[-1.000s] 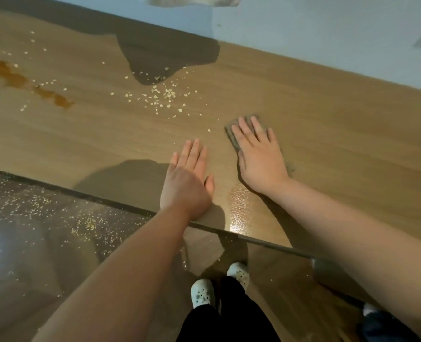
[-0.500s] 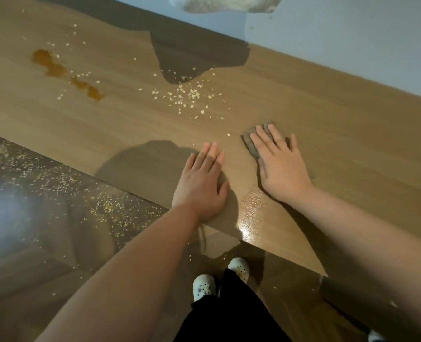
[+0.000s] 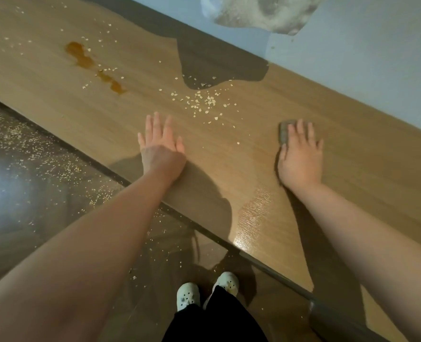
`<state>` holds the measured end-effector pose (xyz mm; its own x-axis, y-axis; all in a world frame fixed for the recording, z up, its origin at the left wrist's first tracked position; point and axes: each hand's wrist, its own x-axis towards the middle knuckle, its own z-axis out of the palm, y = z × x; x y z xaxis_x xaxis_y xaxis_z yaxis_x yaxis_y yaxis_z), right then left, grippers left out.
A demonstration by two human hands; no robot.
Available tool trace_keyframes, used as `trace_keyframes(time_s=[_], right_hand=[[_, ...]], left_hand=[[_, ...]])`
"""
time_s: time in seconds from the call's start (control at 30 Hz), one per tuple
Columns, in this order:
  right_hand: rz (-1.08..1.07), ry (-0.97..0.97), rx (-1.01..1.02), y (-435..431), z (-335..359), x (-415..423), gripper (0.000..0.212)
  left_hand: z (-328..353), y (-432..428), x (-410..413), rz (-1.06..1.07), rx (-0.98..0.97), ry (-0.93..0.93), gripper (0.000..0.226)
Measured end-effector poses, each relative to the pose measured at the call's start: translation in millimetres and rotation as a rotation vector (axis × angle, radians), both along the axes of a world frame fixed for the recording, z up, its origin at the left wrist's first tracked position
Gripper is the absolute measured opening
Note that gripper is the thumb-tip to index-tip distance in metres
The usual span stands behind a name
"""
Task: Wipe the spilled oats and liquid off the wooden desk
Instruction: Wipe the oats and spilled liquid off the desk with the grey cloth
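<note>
Count: left hand (image 3: 161, 149), right hand (image 3: 300, 159) – two; cloth (image 3: 283, 132) – one; shoes (image 3: 188, 296) – two.

cloth (image 3: 283, 133) mostly hidden under right grip (image 3: 300, 159).

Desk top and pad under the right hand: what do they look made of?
Desk: wood-grain surface, probably laminate or sealed wood; glare near its front edge shows a sheen. Pad under the right hand: grey, matte, likely cloth or sponge; mostly hidden.
</note>
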<state>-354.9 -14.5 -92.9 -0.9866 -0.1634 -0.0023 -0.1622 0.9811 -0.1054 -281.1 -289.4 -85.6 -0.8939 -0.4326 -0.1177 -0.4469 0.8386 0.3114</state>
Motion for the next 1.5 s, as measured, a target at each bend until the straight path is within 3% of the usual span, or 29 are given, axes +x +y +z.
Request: trace_keyframes(time_s=[0.07, 0.13, 0.33, 0.5, 0.57, 0.7, 0.77, 0.97, 1.1, 1.2, 1.4, 1.5], right_hand=[[-0.179, -0.021, -0.016, -2.8, 0.2, -25.9, 0.055], [-0.219, -0.003, -0.013, -15.7, -2.0, -32.8, 0.056], [0.347, -0.051, -0.021, 16.6, 6.8, -21.0, 0.052], [-0.114, -0.012, -0.046, 2.4, 4.5, -96.0, 0.054], [-0.169, -0.018, -0.040, -22.4, 3.9, -103.7, 0.055], [0.316, -0.023, -0.036, -30.6, 3.2, -77.5, 0.053], [0.434, -0.053, -0.054, -19.0, 6.8, -84.3, 0.052], [0.136, 0.021, -0.064, -56.5, 0.2, -159.8, 0.054], [0.083, 0.047, -0.030, -89.6, -6.0, -178.0, 0.055], [0.202, 0.015, -0.082, -93.3, 1.2, -172.4, 0.052], [0.728, -0.071, -0.110, -52.1, 10.6, -131.8, 0.054], [0.640, -0.065, -0.079, -45.9, 13.2, -160.4, 0.053]], left_hand=[[-6.6, -3.1, -3.6, -0.003, -0.035, -0.048, 0.060], [-11.6, -1.6, -3.9, -0.052, -0.086, -0.079, 0.061], [-10.0, -2.4, -3.7, -0.086, -0.122, -0.105, 0.063], [-12.3, -1.2, -3.3, -0.076, -0.115, -0.049, 0.061], [-13.1, -1.8, -3.4, -0.071, -0.120, -0.042, 0.061], [-12.9, -1.6, -3.6, -0.065, -0.117, -0.044, 0.061], [-12.3, -1.9, -3.8, -0.061, -0.111, -0.042, 0.061], [-10.4, -0.2, -2.8, -0.052, -0.107, -0.047, 0.063], [-9.9, -0.2, -3.2, -0.052, -0.099, -0.051, 0.063], [-9.7, 0.0, -3.0, -0.051, -0.091, -0.042, 0.063], [-8.2, 0.1, -2.2, -0.044, -0.079, -0.041, 0.062], [-7.9, 0.4, -1.7, -0.047, -0.071, -0.036, 0.062]])
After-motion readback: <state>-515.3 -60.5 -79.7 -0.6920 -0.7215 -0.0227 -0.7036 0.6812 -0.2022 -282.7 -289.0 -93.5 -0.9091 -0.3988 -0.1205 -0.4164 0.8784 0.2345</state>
